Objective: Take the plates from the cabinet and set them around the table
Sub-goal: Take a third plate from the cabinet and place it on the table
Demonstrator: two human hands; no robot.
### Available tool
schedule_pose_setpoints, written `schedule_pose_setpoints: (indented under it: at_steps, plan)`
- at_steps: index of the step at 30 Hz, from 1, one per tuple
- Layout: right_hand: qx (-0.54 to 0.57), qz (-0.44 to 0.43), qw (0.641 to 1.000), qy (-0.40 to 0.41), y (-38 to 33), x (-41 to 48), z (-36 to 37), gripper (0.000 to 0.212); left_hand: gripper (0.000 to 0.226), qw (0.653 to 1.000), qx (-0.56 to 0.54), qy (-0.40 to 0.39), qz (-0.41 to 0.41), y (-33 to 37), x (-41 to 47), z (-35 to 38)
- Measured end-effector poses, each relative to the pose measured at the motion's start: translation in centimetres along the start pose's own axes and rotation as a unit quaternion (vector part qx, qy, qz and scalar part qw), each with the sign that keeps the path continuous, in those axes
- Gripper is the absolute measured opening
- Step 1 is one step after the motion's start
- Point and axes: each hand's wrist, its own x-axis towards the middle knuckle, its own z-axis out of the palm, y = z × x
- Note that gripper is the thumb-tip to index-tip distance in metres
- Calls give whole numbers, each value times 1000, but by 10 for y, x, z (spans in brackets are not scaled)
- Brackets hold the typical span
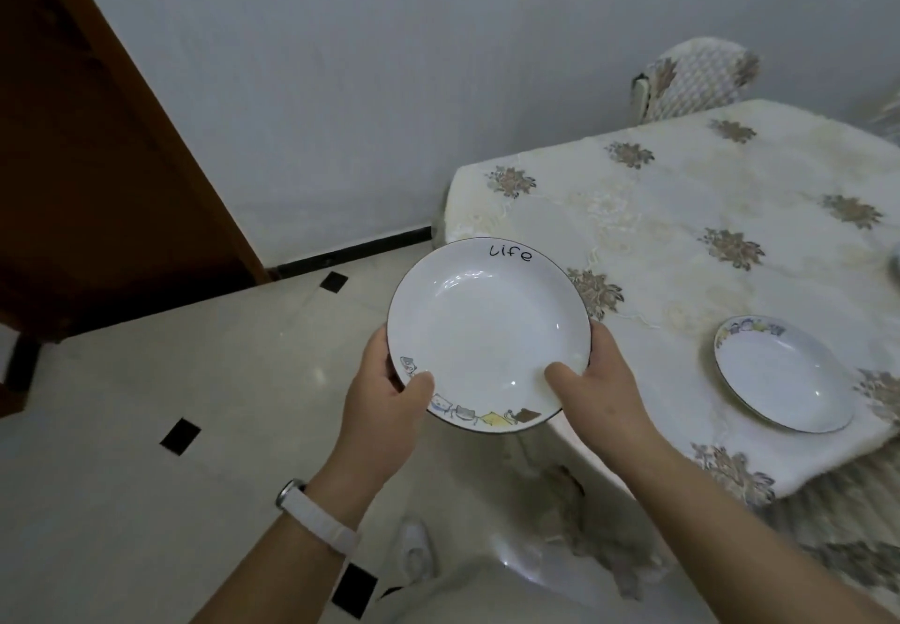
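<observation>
Holding the deep white plate (pixel 488 331) by its near rim, I have my left hand (pixel 389 394) and right hand (pixel 596 389) clasped on either side, thumbs lying over the inner slope and fingers tucked beneath where I cannot see them. The plate hangs level in the air, off the near-left edge of the table (pixel 682 214), its far rim just overlapping the tablecloth's corner in my view; the word "Life" sits on the far rim and little cartoon figures run along the near rim.

To set it well, I judge I should keep it flat, carry it over the cloth, and lower the base down before sliding my fingers out from under. The embroidered cloth looks soft and could drag or bunch, so a straight descent beats a push.

Further along the table's near edge, to the right of my plate, a second matching plate (pixel 784 372) already rests on the cloth. Mine should go well apart from it, perhaps toward the table's left side. Beyond the table's far end stands a covered chair (pixel 696 78).
</observation>
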Motion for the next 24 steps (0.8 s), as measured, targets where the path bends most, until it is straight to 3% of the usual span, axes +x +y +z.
schedule_pose_setpoints:
  at_steps: [10, 18, 24]
  plan:
    - [11, 26, 996, 80, -41, 65, 56, 51, 56, 996, -2, -86, 35, 11, 118, -40]
    - [40, 75, 988, 127, -26, 113, 45, 53, 55, 988, 20, -153, 21, 2, 187, 1]
    - [52, 117, 982, 137, -1, 169, 39, 55, 54, 985, 66, -159, -8, -13, 236, 41]
